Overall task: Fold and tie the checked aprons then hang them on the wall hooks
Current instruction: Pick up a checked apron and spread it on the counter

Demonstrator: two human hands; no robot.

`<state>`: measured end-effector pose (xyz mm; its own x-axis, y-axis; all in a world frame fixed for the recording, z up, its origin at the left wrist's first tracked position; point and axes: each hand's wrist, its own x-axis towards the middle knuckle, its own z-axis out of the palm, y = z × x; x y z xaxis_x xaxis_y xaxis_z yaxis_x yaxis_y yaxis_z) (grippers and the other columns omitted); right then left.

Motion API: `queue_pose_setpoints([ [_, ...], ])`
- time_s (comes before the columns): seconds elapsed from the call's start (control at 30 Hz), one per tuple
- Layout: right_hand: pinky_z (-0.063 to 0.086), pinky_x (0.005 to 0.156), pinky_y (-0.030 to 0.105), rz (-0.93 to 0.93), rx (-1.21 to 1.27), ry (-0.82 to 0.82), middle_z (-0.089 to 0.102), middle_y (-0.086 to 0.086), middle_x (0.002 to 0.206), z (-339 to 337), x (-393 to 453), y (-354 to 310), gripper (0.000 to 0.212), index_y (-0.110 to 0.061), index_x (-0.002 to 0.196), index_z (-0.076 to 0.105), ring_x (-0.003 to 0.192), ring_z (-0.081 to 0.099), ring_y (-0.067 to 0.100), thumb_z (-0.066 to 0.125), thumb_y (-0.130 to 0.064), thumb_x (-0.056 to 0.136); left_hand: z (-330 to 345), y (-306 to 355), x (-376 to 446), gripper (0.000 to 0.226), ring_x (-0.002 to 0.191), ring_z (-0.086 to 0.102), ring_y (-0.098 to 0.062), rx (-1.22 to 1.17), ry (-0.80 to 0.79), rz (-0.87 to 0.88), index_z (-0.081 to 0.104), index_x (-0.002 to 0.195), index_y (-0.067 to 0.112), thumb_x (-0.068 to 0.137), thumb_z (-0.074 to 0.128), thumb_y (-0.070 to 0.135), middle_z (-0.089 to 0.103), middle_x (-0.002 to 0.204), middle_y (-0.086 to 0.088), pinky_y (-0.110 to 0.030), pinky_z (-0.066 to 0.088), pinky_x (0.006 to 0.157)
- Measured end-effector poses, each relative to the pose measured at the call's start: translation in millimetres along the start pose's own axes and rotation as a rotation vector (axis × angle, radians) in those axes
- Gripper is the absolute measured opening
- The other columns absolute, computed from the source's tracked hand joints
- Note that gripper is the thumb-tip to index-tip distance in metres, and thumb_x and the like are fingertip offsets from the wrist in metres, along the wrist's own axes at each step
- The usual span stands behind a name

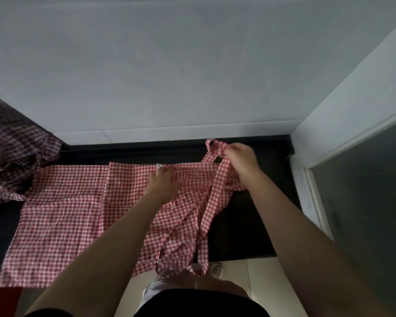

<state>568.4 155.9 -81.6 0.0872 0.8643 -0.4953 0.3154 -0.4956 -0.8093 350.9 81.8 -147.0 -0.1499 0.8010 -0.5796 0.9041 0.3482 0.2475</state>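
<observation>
Red-and-white checked apron [62, 216], thin crinkled cotton, lies spread on the dark counter [245, 225]. Left hand [164, 184] presses flat on it; right hand [240, 156] pinches its strap loop [213, 148]. One darker checked apron [14, 143] lies bunched at the counter's left end.

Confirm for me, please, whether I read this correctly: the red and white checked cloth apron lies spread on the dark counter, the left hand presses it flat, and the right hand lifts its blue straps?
Not quite: the head view shows the straps held up by the right hand are red and white checked, not blue. The red and white checked cloth apron does lie on the dark counter under the flat left hand.
</observation>
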Motion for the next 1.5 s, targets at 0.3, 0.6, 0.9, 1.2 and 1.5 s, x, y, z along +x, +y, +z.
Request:
queue_pose_setpoints([
  [0.3, 0.047, 0.076, 0.035, 0.041, -0.925, 0.055, 0.063, 0.017, 0.114, -86.9, -8.2, 35.7, 0.028, -0.007, 0.115, 0.06, 0.105, 0.062, 0.034, 0.057, -0.021, 0.091, 7.0, 5.1, 4.0, 0.079, 0.15, -0.008, -0.041, 0.014, 0.018, 0.007, 0.006, 0.158, 0.021, 0.097, 0.043, 0.057, -0.007, 0.166, -0.009, -0.057, 0.011, 0.121],
  [0.6, 0.054, 0.078, 0.041, -0.325, -0.946, 0.092, 0.061, 0.002, 0.094, -42.0, -44.2, 59.9, 0.006, -0.014, 0.095, 0.06, 0.088, 0.061, 0.023, 0.06, -0.015, 0.09, 38.6, 59.5, -54.8, 0.05, 0.1, 0.059, -0.02, 0.135, 0.197, 0.133, 0.054, 0.111, 0.02, 0.088, 0.054, 0.064, 0.058, 0.11, -0.001, -0.036, 0.052, 0.085],
  [0.9, 0.038, 0.079, 0.037, -0.192, -1.061, -0.379, 0.057, 0.004, 0.084, -15.4, -62.2, 92.3, 0.022, -0.012, 0.078, 0.058, 0.085, 0.055, 0.024, 0.05, -0.022, 0.096, 34.2, 60.2, -62.0, 0.024, 0.082, 0.059, -0.017, -0.129, 0.077, 0.158, 0.056, 0.111, 0.021, 0.088, 0.061, 0.016, 0.062, 0.101, -0.002, -0.026, 0.045, 0.065],
  [1.2, 0.048, 0.079, 0.031, -0.248, -0.91, 0.078, 0.064, 0.001, 0.096, -16.6, -61.7, 80.7, 0.022, -0.015, 0.105, 0.064, 0.09, 0.062, 0.019, 0.047, -0.028, 0.101, 2.6, 44.8, -65.5, 0.021, 0.094, 0.065, -0.013, 0.165, -0.542, 0.287, 0.071, 0.105, 0.019, 0.088, 0.071, 0.033, 0.07, 0.114, 0.0, -0.028, 0.052, 0.089],
  [1.5, 0.042, 0.106, 0.045, 0.054, -1.082, -0.032, 0.05, 0.015, 0.144, -21.0, -54.4, 87.4, 0.05, -0.01, 0.143, 0.047, 0.128, 0.051, 0.034, 0.044, -0.04, 0.103, 37.3, 23.4, -52.5, 0.049, 0.126, 0.045, -0.024, 0.254, 0.095, 0.159, 0.049, 0.134, 0.021, 0.091, 0.058, 0.043, 0.043, 0.141, -0.005, -0.047, 0.049, 0.099],
])
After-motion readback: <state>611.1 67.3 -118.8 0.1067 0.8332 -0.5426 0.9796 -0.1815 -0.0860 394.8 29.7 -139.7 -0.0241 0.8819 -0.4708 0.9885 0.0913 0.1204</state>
